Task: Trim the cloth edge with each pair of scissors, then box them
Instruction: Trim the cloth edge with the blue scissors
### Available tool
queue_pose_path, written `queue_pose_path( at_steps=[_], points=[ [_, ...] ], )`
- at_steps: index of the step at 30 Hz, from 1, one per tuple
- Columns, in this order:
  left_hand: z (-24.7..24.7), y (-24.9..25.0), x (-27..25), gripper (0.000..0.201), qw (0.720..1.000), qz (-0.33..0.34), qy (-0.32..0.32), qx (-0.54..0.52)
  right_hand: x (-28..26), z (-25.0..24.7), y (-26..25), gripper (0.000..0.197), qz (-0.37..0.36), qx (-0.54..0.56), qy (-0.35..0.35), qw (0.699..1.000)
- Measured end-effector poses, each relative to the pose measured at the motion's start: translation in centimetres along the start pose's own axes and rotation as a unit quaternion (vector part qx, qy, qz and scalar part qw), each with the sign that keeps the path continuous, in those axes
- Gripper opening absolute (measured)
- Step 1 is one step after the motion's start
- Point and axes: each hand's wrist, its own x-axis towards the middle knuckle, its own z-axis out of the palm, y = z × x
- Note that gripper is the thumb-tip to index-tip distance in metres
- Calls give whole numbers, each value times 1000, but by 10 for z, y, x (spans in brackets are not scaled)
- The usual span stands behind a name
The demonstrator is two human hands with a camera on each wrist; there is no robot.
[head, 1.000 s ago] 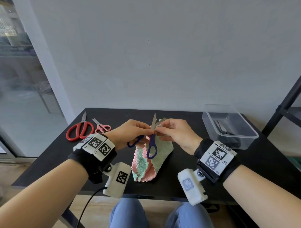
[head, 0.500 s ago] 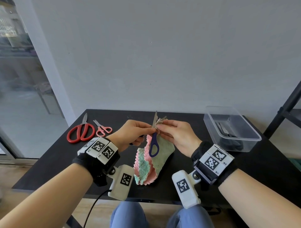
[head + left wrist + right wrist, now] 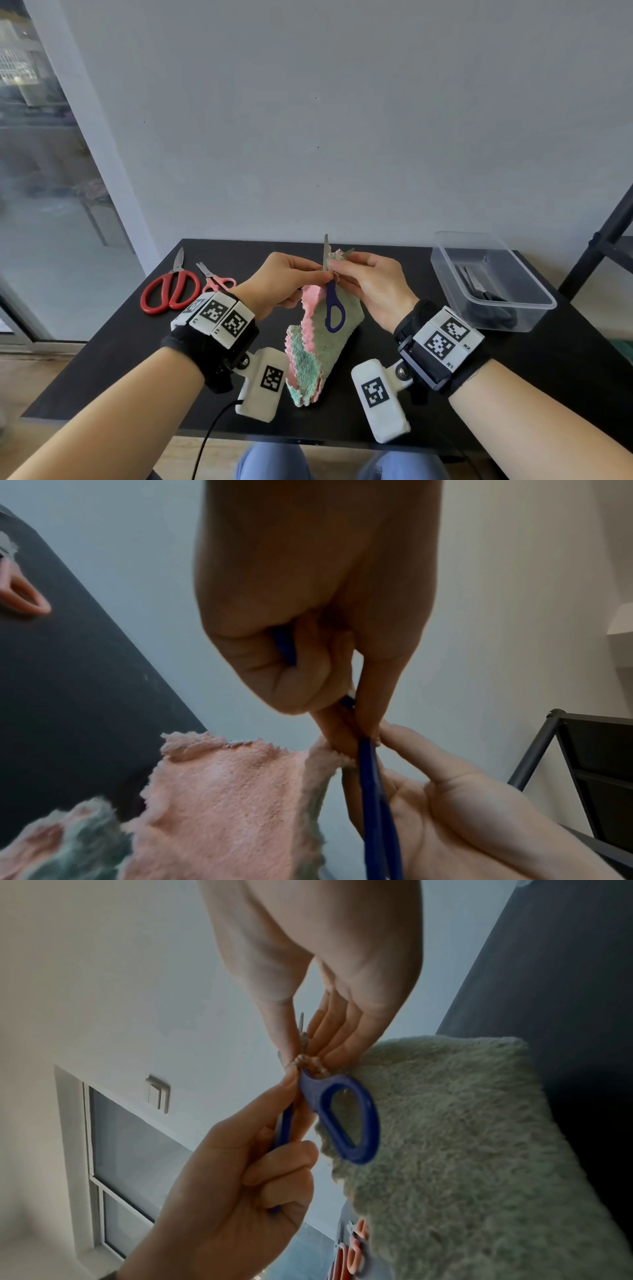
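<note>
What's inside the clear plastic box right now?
The clear plastic box holds dark, black-handled scissors with a bit of metal blade showing. How many pairs is unclear; the frosted wall blurs them.

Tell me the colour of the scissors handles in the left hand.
Blue handles, clearest in the right wrist view.

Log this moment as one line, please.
left hand grips blue scissors | right hand pinches cloth edge | blades open

Both forearms raised, left hand (image 3: pixel 284 281) curled in a grip, right hand (image 3: pixel 373 287) pinching, fingertips meeting.
</note>
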Motion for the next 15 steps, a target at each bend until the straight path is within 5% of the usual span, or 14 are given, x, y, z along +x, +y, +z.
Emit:
queue_pose_path(
  at_steps=[4, 15],
  points=[
    [-7, 14, 14, 18, 1000, 10, 2, -8, 20, 4, -13, 30, -19, 6, 20, 1000],
    [-23, 29, 69, 15, 999, 32, 4, 13, 82, 0, -24, 32, -71, -21, 19, 997]
  ],
)
